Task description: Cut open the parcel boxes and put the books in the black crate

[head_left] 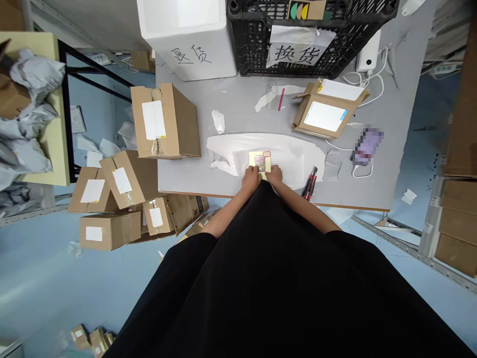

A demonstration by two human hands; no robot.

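On the grey counter (238, 99), two hands meet over a small card.
Yellow card (260, 161) lies on crumpled white plastic (294, 161), its lower edge hidden by the left hand (251, 178) and right hand (275, 174). Their fingers (257, 170) rest together on it; any grip is unclear. Its tiny print is unreadable.
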